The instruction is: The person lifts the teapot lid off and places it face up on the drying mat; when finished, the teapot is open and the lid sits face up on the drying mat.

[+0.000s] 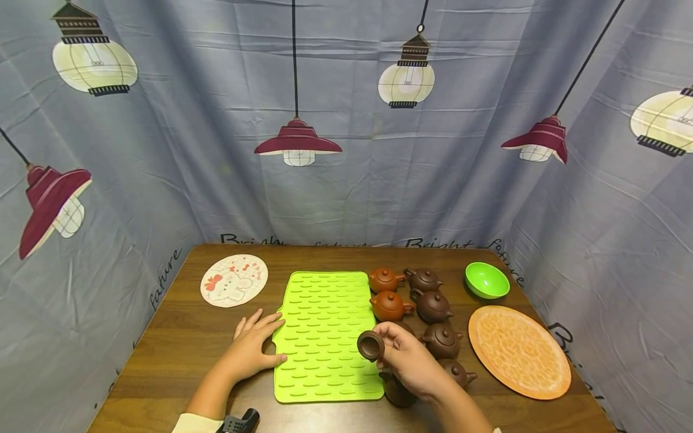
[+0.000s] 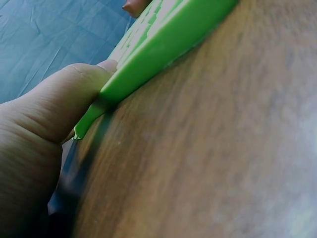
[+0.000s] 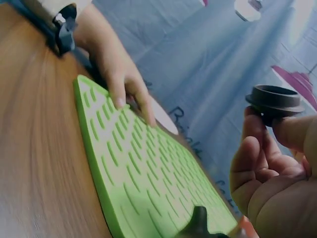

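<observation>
My right hand (image 1: 408, 359) pinches a small dark brown teapot lid (image 1: 370, 346) over the right side of a lime green ridged mat (image 1: 325, 331). In the right wrist view the lid (image 3: 276, 100) is upside down, its hollow underside facing up and the fingertips beneath it. Spread fingers of my left hand (image 1: 250, 350) rest along the mat's left edge; the thumb (image 2: 106, 66) lies on its rim in the left wrist view. A dark teapot (image 1: 397, 392) stands under my right hand, partly hidden by it.
Right of the mat stand two reddish-brown teapots, one (image 1: 390, 306) nearer, and several dark brown ones, including one (image 1: 441, 340) beside my right hand. Farther right are a green bowl (image 1: 487, 280) and an orange oval placemat (image 1: 520, 352). A white round mat (image 1: 234, 280) lies back left.
</observation>
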